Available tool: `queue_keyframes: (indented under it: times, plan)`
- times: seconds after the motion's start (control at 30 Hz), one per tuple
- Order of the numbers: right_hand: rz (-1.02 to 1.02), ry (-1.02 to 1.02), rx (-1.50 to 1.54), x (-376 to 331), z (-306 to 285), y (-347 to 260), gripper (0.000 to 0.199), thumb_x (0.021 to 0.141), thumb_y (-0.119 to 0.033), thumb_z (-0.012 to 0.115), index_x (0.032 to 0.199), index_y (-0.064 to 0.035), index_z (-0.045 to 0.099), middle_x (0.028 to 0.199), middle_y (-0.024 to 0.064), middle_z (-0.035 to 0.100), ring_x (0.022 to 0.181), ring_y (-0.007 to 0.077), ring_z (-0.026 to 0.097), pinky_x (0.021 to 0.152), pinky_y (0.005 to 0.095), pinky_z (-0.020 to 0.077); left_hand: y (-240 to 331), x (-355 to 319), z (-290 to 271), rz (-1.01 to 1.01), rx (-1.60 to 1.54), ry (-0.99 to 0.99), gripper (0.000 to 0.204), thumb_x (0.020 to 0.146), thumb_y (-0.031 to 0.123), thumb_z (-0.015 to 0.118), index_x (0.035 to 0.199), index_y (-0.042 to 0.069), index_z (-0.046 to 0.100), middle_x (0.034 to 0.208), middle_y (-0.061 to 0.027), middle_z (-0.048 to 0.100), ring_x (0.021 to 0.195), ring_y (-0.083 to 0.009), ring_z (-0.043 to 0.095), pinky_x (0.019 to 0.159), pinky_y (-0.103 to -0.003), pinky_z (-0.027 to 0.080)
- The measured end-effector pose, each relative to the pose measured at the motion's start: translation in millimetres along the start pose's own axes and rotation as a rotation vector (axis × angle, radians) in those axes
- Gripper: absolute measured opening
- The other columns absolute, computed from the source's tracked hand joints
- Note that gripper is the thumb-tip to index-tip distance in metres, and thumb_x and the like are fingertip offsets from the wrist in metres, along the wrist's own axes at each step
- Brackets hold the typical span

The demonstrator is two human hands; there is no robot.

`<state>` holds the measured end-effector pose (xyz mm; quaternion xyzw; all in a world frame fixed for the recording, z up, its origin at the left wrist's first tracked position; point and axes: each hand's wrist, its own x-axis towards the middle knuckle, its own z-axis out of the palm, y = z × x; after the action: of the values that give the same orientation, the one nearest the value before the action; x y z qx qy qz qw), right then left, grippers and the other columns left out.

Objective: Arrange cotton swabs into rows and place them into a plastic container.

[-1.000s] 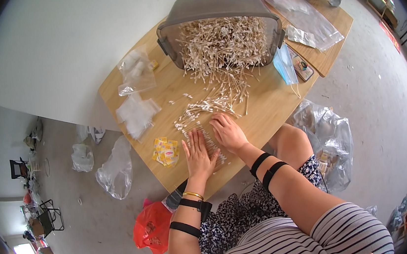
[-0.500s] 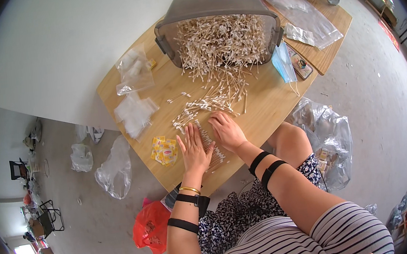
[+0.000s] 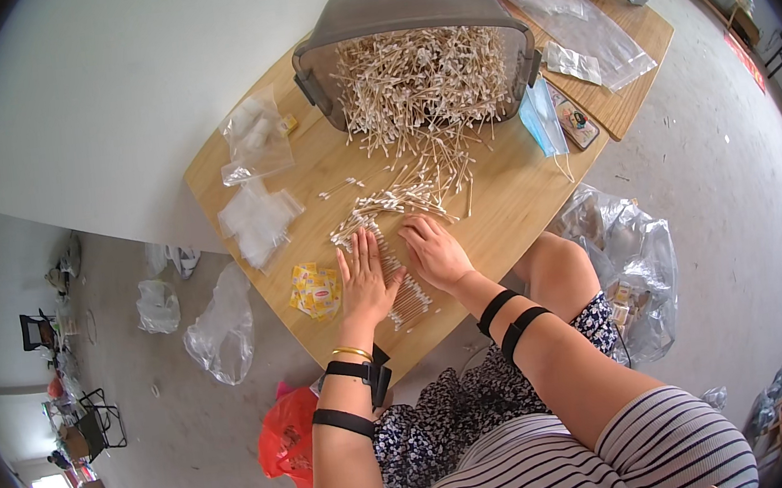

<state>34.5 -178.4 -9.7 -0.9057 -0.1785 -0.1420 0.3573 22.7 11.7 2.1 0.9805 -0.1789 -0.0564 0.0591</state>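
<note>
Grey concrete floor surrounds our wooden worktop [image 3: 520,202], which runs diagonally through the upper middle of the head view, with a white wall to the upper left. At the top centre of the frame a grey plastic bin [image 3: 404,9] lies tipped toward us, and a heap of cotton swabs [image 3: 422,83] spills from it down the boards.

Near the frame's centre both our hands lie flat on the worktop. Our left hand [image 3: 364,280] has its fingers [image 3: 358,247] stretched out and released, palm pressed down on a row of cotton swabs [image 3: 406,295] — nothing is grasped. Our right hand [image 3: 435,251] sits just beside it, fingers loosely spread and likewise released, resting on the same row, which shows between and below the two hands. More loose swabs [image 3: 387,208] lie just above the fingertips.

Left of the left hand sits a small yellow packet [image 3: 315,290]. Clear plastic bags [image 3: 257,222] lie further left on the worktop, and a blue face mask [image 3: 540,119] is at the right of the bin. On the floor at lower left of the frame — a red bag [image 3: 288,441].
</note>
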Motion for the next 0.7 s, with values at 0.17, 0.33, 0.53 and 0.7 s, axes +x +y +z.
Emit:
queue_keyframes:
  times: [0.17,0.33,0.53,0.7]
  plan:
    - [-0.006,-0.012,-0.004,-0.5,1.3,-2.7,0.035,0.083,-0.008,0.062,0.117,-0.0006,0.063,0.124,0.0144,0.058,0.124,0.0321,0.052,0.109,0.04,0.0426,-3.9,-0.8,-4.9,0.017,-0.051,0.005,0.095,0.1,0.066,0.034,0.16,-0.002,0.009,0.169,-0.0183,0.008,0.157,-0.0297,0.004,0.126,-0.054,-0.001]
    - [0.003,-0.023,-0.015,-1.3,4.9,1.8,0.035,0.083,-0.009,0.062,0.117,-0.0007,0.063,0.125,0.015,0.058,0.125,0.0326,0.052,0.109,0.0404,0.0427,16.4,-24.8,3.9,0.044,-0.069,-0.013,0.096,0.1,0.066,0.034,0.16,-0.003,0.007,0.169,-0.0202,0.008,0.157,-0.0309,0.004,0.125,-0.055,-0.002]
    - [-0.009,-0.014,-0.004,-1.2,6.8,3.9,0.033,0.084,-0.009,0.06,0.117,-0.0003,0.063,0.125,0.0153,0.058,0.124,0.0326,0.052,0.108,0.0408,0.0432,30.7,-38.8,10.5,0.006,-0.057,0.076,0.096,0.098,0.067,0.036,0.159,-0.004,0.013,0.168,-0.0207,0.012,0.157,-0.0318,0.007,0.125,-0.055,0.001]
    - [-0.009,-0.013,-0.002,-2.8,8.9,8.2,0.033,0.085,-0.01,0.06,0.116,0.0002,0.063,0.126,0.0155,0.057,0.124,0.0328,0.052,0.108,0.041,0.0433,37.5,-41.3,14.9,0.015,0.013,0.141,0.096,0.098,0.067,0.038,0.159,-0.004,0.016,0.167,-0.0207,0.015,0.156,-0.032,0.009,0.125,-0.055,0.001]
